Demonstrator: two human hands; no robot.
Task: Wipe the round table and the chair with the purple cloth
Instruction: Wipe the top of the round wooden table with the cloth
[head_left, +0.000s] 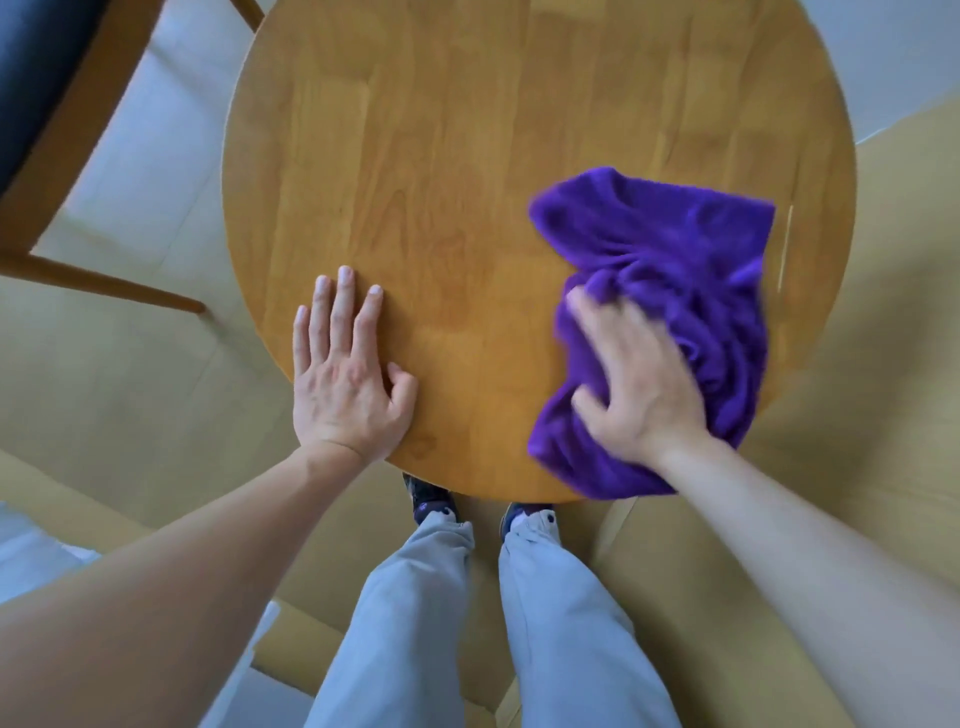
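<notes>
Right hand (641, 387) has its grip bunched on the crumpled purple microfibre cloth (675, 291), palm down, pressing it onto the round light-wood bench (441, 171). Hand and cloth are motion-blurred, so I'd judge a wipe stroke is in progress. Most of the cloth fans out beyond the fingertips and to the thumb's far side; a tail hangs past the bench's near rim, just under the wrist. Probably held loose like that to cover more surface per pass.

Left hand (345, 374) lies flat and open on the bench near its rim, well apart from the cloth, gripping nothing. Looks like bracing so the top doesn't shift under the wiping push.

Wooden chair with dark seat pad (47, 104) stands off past the left hand, clear of the bench and both hands; its turn likely comes afterwards.

No brand, label or writing readable on cloth, bench or chair.
</notes>
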